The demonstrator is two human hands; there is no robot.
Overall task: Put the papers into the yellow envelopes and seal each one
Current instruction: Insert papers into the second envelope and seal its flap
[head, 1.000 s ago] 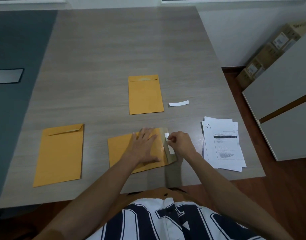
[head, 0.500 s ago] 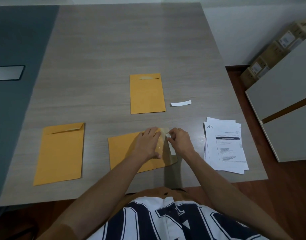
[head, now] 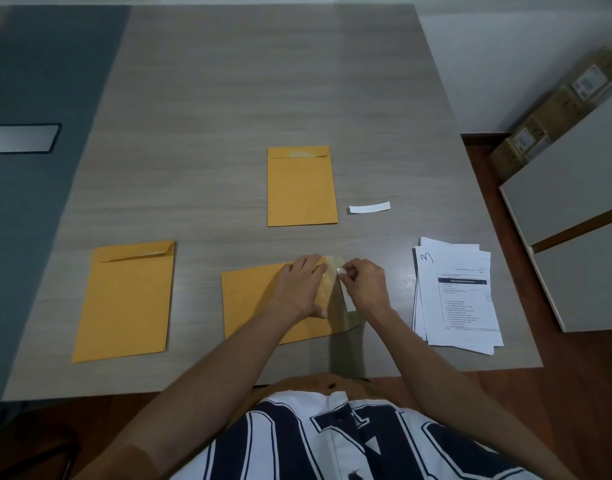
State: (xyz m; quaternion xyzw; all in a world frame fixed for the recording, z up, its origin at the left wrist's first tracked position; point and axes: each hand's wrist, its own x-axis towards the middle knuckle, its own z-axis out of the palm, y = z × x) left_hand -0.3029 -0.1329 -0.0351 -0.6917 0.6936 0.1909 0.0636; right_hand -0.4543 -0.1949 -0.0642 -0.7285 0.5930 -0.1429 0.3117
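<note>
A yellow envelope point(head: 252, 299) lies sideways in front of me with its flap point(head: 342, 317) open to the right. My left hand point(head: 303, 285) presses flat on the envelope near the flap. My right hand point(head: 365, 285) pinches the far end of a white backing strip point(head: 348, 296) that runs along the flap. A second yellow envelope point(head: 301, 187) lies farther back with its flap down. A third envelope point(head: 124, 299) lies at the left, flap folded but lifted. A stack of printed papers point(head: 457, 296) sits at the right.
A loose white strip point(head: 369, 207) lies on the grey wood table point(head: 228, 98) right of the far envelope. A dark panel point(head: 20, 138) sits at far left. A white cabinet point(head: 574, 216) and cardboard boxes point(head: 557, 109) stand on the floor to the right.
My right hand has moved a little up along the flap with the strip's end pinched. My left hand has slid slightly toward the flap's far corner.
</note>
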